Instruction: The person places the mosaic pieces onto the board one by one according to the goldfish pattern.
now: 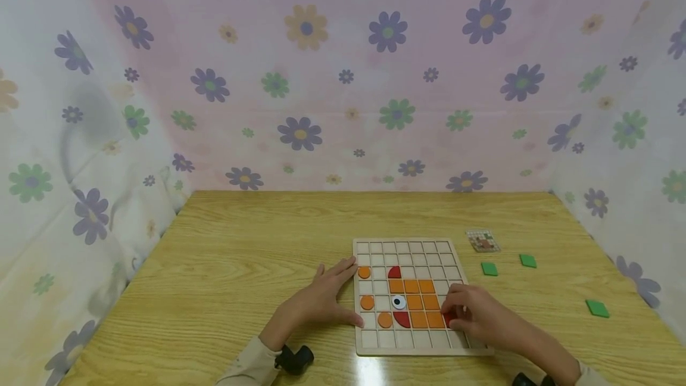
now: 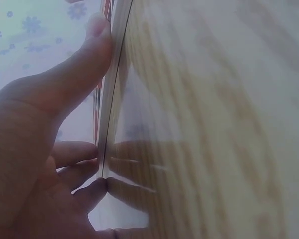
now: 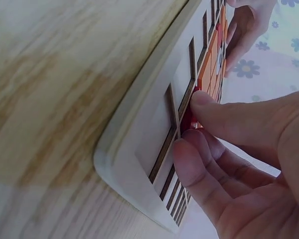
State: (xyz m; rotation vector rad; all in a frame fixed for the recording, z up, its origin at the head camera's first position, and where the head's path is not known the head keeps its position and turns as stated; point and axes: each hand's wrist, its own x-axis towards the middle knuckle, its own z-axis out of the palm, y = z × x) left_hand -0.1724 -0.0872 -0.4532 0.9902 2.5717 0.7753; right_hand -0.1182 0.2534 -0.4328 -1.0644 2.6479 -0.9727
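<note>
A wooden grid board [image 1: 412,343] lies on the table, partly filled with flat pieces. Orange squares [image 1: 412,302] form a block in its middle, with orange discs [image 1: 384,320] to their left. An eye piece [image 1: 398,302] sits between two red quarter-round pieces [image 1: 394,272]. My left hand [image 1: 320,298] rests at the board's left edge, fingers and thumb spread and touching the frame. With thumb and fingers, my right hand [image 1: 477,313] pinches a red piece [image 3: 188,117] at a cell just right of the lowest orange row. The fingers hide most of that piece.
Three green tiles lie on the table to the right: one green tile [image 1: 489,268] near the board, a second tile [image 1: 527,261] beyond it, a third tile [image 1: 597,308] farther right. A small patterned card [image 1: 483,241] lies behind them. Flowered cloth [image 1: 343,76] surrounds the table [image 1: 241,255].
</note>
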